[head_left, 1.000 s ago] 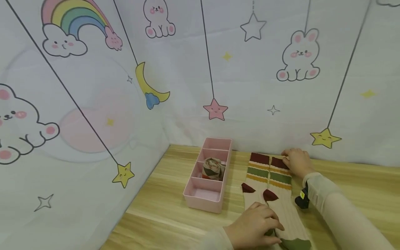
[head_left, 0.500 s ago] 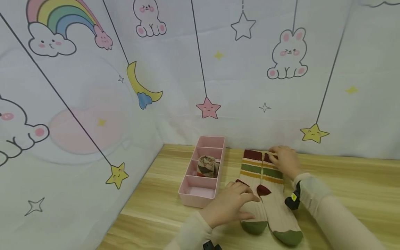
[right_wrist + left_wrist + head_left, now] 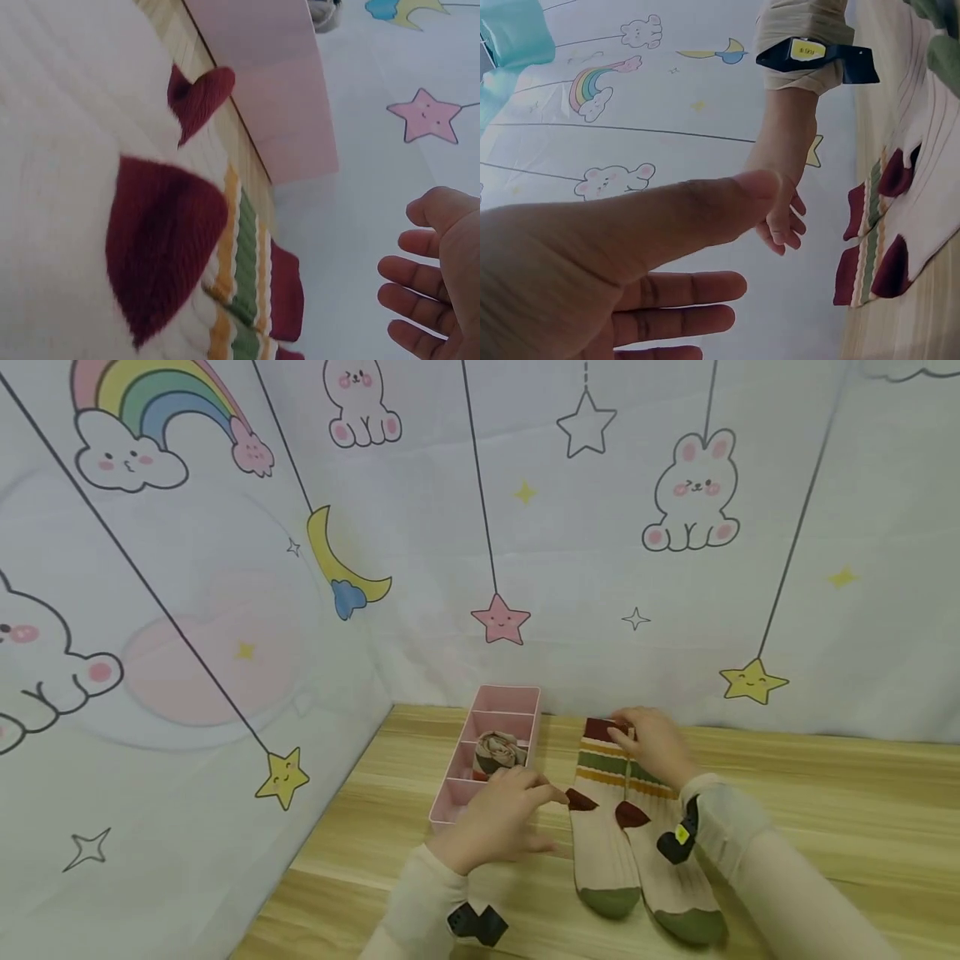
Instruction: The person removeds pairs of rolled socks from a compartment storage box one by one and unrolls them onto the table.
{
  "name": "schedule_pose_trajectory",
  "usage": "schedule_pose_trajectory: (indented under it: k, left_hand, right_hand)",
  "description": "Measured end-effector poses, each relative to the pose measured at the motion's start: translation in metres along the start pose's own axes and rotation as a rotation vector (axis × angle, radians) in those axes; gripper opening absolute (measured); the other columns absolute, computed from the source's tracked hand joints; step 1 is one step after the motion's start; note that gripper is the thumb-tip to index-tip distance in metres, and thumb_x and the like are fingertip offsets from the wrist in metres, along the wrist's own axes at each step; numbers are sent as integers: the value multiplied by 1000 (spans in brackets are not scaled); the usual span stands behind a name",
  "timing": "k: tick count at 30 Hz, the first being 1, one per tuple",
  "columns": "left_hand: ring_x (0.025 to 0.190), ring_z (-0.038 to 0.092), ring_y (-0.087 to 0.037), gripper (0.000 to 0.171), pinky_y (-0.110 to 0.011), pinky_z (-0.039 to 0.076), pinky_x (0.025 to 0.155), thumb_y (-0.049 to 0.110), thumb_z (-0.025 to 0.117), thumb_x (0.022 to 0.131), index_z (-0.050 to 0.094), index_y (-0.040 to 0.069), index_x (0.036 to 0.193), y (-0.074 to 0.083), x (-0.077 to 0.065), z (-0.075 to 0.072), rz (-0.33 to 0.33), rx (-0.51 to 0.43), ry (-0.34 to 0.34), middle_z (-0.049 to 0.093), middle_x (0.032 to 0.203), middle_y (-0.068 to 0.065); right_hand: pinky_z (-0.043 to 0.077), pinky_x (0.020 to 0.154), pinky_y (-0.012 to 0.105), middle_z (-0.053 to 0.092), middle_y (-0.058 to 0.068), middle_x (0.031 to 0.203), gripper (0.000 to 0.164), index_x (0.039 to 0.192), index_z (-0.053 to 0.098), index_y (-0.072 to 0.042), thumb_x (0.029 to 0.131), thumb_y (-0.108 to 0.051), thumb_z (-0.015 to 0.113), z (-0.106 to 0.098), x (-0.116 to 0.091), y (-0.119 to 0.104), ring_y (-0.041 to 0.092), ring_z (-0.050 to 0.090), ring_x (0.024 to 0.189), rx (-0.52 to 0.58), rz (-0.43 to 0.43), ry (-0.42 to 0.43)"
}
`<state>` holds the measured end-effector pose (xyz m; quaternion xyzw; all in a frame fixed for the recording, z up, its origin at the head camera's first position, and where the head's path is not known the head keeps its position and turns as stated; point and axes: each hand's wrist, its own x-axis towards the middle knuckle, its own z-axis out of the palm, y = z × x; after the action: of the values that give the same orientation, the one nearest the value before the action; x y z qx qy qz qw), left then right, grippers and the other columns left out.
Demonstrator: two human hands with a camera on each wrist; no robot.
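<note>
Two cream socks with maroon cuffs and heels, green toes and green and orange stripes lie flat side by side: the left sock (image 3: 603, 856) and the right sock (image 3: 652, 852). My right hand (image 3: 654, 747) is over their cuffs, covering part of the right one. In the right wrist view its fingers (image 3: 416, 277) are loosely bent and hold nothing. My left hand (image 3: 495, 818) hovers left of the socks, in front of the pink box (image 3: 510, 699), hiding its near corner. Its thumb and fingers are extended with nothing between them in the left wrist view.
The pink box is divided into several compartments, and a rolled-up bundle of socks (image 3: 497, 752) sits in one of them. A white printed cloth (image 3: 420, 668) stands behind and left of the wooden table (image 3: 825, 802).
My left hand has moved from the socks' toe area leftward and away to the box. My right hand has shifted left across the cuffs. The socks stay flat on the table.
</note>
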<state>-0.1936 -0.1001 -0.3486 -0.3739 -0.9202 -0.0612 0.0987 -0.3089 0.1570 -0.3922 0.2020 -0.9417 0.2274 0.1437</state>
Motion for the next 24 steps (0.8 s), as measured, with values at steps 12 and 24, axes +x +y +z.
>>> schedule_pose_trajectory:
  k: [12,24]
  left_hand:
    - [108,55,-27,53,-45,42,95,34,85,70,66,14,115,-33,-17,-12,-147,-47,9,61,111,-7]
    - [115,49,-37,59,-51,34,101,31,89,62,64,8,111,-62,-29,-12,-368,-151,-79,58,116,-16]
  right_hand:
    - [52,88,49,67,19,114,36,120,63,2,94,-23,60,22,11,-35,35,63,104,172,-85,-39]
    - [49,91,49,65,18,115,42,121,62,1,94,-31,60,35,28,-83,34,60,107,237,-152,-145]
